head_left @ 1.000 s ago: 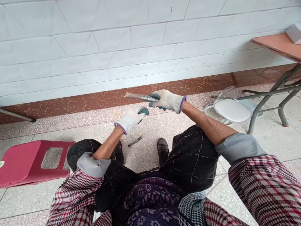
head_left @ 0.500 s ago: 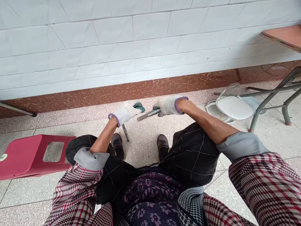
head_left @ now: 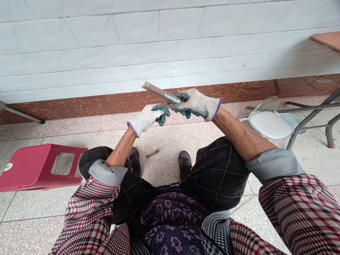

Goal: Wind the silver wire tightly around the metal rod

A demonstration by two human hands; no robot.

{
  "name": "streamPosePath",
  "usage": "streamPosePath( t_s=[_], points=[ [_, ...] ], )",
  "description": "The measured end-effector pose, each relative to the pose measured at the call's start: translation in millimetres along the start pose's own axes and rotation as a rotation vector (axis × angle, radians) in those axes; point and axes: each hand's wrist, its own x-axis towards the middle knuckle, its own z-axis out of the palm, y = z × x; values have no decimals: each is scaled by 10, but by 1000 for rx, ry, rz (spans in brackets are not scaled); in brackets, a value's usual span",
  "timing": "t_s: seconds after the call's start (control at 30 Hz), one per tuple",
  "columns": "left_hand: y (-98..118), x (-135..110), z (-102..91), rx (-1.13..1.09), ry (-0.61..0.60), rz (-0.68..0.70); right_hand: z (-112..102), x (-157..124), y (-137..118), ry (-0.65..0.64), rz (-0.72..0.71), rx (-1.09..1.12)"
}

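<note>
My right hand (head_left: 190, 103), in a white glove with a green coated palm, grips a brown stick (head_left: 154, 89). A band of silvery coiled or ribbed material (head_left: 172, 97) surrounds the stick just beyond my fingers, and its free end points up and left. Close by on the left, my gloved left hand (head_left: 154, 116) has its fingers curled in; anything inside them is hidden. Below, between my shoes, a short dark ribbed piece (head_left: 153, 153) shows against the floor, blurred at one end. Whether it lies there or hangs above is unclear.
A red plastic stool (head_left: 29, 166) lies on its side at left. On the right are a white folding seat (head_left: 271, 124), grey metal legs (head_left: 313, 118) and a brown tabletop corner (head_left: 328, 40). A white tiled wall (head_left: 180, 24) stands ahead, and a metal leg (head_left: 21, 113) enters from the left.
My right hand has risen, and its stick has swung from pointing down-left to up-left. My left hand has moved slightly right and up. The short ribbed piece has turned from steep to nearly level.
</note>
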Motion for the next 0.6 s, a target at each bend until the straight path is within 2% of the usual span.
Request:
streamPosePath(
  t_s=[0.1, 0.2, 0.3, 0.37, 0.47, 0.6],
  points=[
    [-53, 24, 34, 51, 23, 60, 1, 71, 50, 94, -16, -60],
    [-88, 29, 64, 160, 47, 75, -23, 137, 136, 149, -48, -445],
    [-115, 26, 56, 322, 60, 82, -39, 182, 216, 114, -12, -875],
    [-132, 34, 21, 340, 81, 70, -48, 188, 274, 44, 57, -998],
    [-162, 68, -54, 212, 109, 29, -78, 152, 395, -141, 134, -967],
    [-179, 109, -81, 93, 109, -50, -166, 11, 505, -362, 186, -597]
  ],
)
